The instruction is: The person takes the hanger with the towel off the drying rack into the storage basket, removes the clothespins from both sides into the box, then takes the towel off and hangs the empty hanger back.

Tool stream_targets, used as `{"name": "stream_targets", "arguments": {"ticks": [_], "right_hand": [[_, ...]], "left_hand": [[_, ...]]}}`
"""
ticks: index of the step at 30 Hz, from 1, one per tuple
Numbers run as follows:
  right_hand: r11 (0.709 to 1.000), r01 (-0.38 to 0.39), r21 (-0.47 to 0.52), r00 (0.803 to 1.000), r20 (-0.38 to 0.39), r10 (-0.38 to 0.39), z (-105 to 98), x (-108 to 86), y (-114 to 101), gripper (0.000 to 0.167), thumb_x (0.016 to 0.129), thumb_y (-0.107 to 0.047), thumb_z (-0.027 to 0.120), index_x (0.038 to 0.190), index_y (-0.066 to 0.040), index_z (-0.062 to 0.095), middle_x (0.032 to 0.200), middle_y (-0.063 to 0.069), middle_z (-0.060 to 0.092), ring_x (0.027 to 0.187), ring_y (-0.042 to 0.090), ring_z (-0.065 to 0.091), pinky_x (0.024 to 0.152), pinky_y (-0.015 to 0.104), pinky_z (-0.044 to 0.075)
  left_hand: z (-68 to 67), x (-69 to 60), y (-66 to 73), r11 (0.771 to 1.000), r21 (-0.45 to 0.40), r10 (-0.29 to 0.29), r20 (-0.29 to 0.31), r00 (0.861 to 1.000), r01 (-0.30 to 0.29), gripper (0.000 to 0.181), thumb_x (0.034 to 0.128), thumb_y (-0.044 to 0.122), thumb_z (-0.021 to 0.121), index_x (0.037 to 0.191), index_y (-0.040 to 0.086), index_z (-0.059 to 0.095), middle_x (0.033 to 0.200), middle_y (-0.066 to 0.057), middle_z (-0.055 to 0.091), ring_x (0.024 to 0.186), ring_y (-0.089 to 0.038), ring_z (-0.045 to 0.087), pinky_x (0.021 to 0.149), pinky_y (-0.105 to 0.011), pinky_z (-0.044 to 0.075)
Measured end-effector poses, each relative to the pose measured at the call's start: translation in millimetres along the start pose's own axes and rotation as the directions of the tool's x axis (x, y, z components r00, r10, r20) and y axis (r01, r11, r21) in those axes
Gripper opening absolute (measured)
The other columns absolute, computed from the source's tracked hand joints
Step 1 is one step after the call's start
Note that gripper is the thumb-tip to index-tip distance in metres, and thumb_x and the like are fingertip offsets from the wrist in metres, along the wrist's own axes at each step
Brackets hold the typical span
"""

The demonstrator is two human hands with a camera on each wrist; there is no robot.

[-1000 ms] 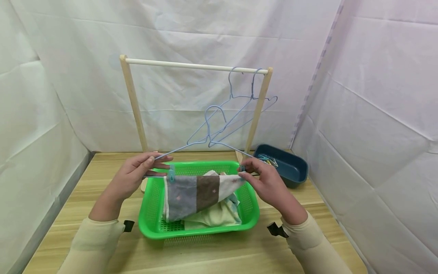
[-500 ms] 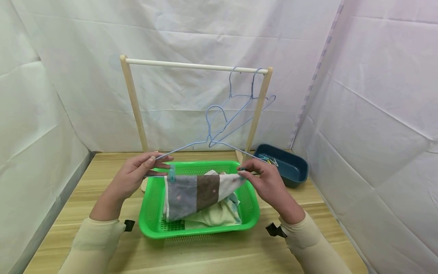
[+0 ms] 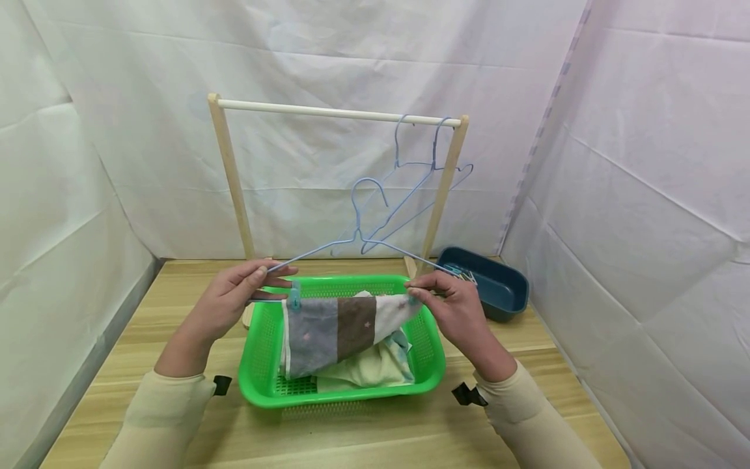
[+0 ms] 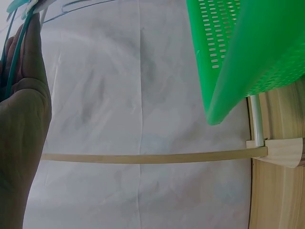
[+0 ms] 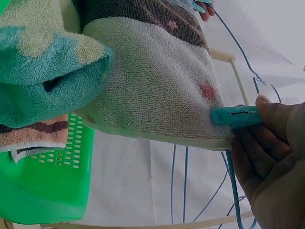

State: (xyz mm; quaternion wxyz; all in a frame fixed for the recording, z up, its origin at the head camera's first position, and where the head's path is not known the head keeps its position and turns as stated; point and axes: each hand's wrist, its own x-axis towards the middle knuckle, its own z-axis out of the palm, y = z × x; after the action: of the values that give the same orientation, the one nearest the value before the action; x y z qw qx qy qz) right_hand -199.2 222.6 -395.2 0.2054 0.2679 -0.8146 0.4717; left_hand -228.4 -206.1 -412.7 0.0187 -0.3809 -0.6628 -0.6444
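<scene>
In the head view my left hand [image 3: 225,293] grips the left end of a blue wire hanger [image 3: 316,249], thumb on the sloping wire. A small towel [image 3: 355,326] with grey, brown and white panels hangs from the hanger's lower bar. One teal clothespin [image 3: 295,296] clips its left corner beside my left fingers. My right hand [image 3: 459,309] pinches a second clothespin [image 5: 236,117] between thumb and fingers. In the right wrist view that clothespin's tip lies over the towel's right corner, beside the hanger wire. In the left wrist view, my left fingertips are mostly cut off.
Below the towel a green basket [image 3: 433,371] holds more folded cloths [image 3: 375,371]. Behind it stands a wooden rack with a white rod [image 3: 334,113], two blue hangers [image 3: 404,200] hooked near its right end. A dark blue bin [image 3: 500,293] with several clothespins sits at right.
My right hand has shifted slightly left, and less of its clothespin shows above the fingers. A hanger on the rack has swung slightly. My left hand stays almost still.
</scene>
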Motion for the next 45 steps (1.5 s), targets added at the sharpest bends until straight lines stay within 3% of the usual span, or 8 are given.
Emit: {"name": "stream_targets", "arguments": {"ticks": [6, 22, 33, 41, 45], "right_hand": [[0.999, 0.027, 0.023, 0.999, -0.035, -0.026, -0.3, 1.0, -0.5, 0.019, 0.099, -0.001, 0.081, 0.108, -0.017, 0.084, 0.108, -0.003, 0.083, 0.102, 0.015, 0.077, 0.08, 0.021, 0.06], [0.995, 0.095, 0.042, 0.993, -0.079, -0.092, -2.4, 2.0, -2.7, 0.021, 0.098, 0.005, 0.08, 0.108, -0.013, 0.082, 0.111, 0.0, 0.083, 0.107, 0.013, 0.077, 0.087, 0.022, 0.062], [0.996, 0.084, 0.026, 0.992, -0.098, -0.081, -3.0, 3.6, -1.4, 0.017, 0.102, 0.001, 0.078, 0.116, -0.01, 0.079, 0.112, 0.004, 0.082, 0.1, 0.015, 0.076, 0.081, 0.02, 0.059], [0.989, 0.077, 0.123, 0.986, -0.156, -0.057, -10.1, 5.6, 2.7, 0.023, 0.102, 0.01, 0.073, 0.124, 0.003, 0.075, 0.106, 0.02, 0.08, 0.089, 0.013, 0.074, 0.078, 0.019, 0.059], [0.988, 0.055, 0.142, 0.982, -0.185, -0.028, -17.9, 7.2, 2.6, 0.024, 0.102, 0.009, 0.074, 0.126, 0.005, 0.075, 0.105, 0.013, 0.081, 0.086, 0.014, 0.073, 0.074, 0.019, 0.057]], "left_hand": [[0.0, -0.3, -1.2, 1.0, -0.008, 0.007, -0.002, 1.0, -0.007, 0.036, 0.1186, -0.005, 0.036, 0.146, -0.011, 0.058, 0.146, -0.015, 0.072, 0.123, -0.026, 0.077, 0.094, -0.046, 0.066], [0.5, -0.7, -0.2, 1.0, 0.0, -0.016, -0.007, 1.0, 0.016, 0.036, 0.1185, -0.004, 0.038, 0.147, -0.011, 0.059, 0.146, -0.023, 0.069, 0.123, -0.026, 0.077, 0.093, -0.046, 0.067], [-0.2, -0.6, -2.7, 1.0, 0.003, -0.017, -0.001, 1.0, 0.017, 0.036, 0.1188, -0.004, 0.037, 0.146, -0.014, 0.057, 0.147, -0.025, 0.068, 0.124, -0.026, 0.076, 0.094, -0.046, 0.066], [-0.3, -0.7, -3.3, 1.0, -0.006, -0.022, 0.001, 1.0, 0.022, 0.035, 0.1188, -0.004, 0.037, 0.146, -0.015, 0.056, 0.147, -0.024, 0.069, 0.124, -0.026, 0.076, 0.094, -0.046, 0.066], [-0.6, -1.2, -4.9, 1.0, -0.006, -0.023, -0.001, 1.0, 0.023, 0.036, 0.1189, -0.003, 0.037, 0.147, -0.015, 0.057, 0.146, -0.023, 0.069, 0.124, -0.025, 0.076, 0.094, -0.046, 0.066]]}}
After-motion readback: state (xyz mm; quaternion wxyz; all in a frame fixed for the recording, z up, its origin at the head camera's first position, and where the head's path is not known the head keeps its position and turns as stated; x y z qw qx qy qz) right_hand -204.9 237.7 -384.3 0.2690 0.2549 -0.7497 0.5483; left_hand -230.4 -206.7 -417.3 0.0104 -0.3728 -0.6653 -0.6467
